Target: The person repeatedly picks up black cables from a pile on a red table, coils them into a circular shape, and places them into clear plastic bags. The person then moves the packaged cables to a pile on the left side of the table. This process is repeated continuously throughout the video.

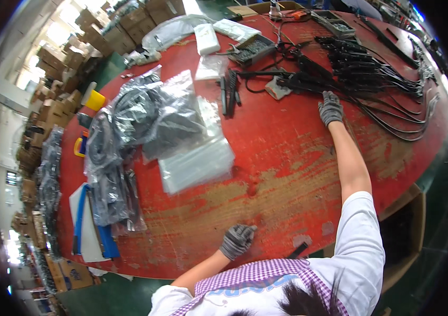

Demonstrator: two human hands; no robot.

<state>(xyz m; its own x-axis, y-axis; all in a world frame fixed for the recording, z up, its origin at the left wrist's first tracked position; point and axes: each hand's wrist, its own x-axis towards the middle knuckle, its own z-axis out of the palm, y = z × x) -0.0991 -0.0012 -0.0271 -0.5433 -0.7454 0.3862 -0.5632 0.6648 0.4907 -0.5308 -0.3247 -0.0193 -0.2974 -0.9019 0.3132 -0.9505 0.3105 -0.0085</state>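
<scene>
My right hand [331,109], in a grey striped work glove, reaches forward over the table to the near edge of a bundle of black straps [310,83]. Its fingers point forward at the straps, and no hold on them shows. Close to the table's near edge, my left hand [238,240] wears a matching glove. Its fingers are curled in, with nothing visible inside them. Beyond the right hand, black straps with long pale-edged ends [358,66] lie in a row. A small pale scrap [277,88] sits beside the bundle.
The round red table [276,152] has worn paint. On its left lie clear plastic bags [195,166], bagged black items [132,113] and a blue-edged folder [95,226]. Black rods [228,92] and trays of small metal parts [253,50] stand farther off. An open carton [410,231] is below right.
</scene>
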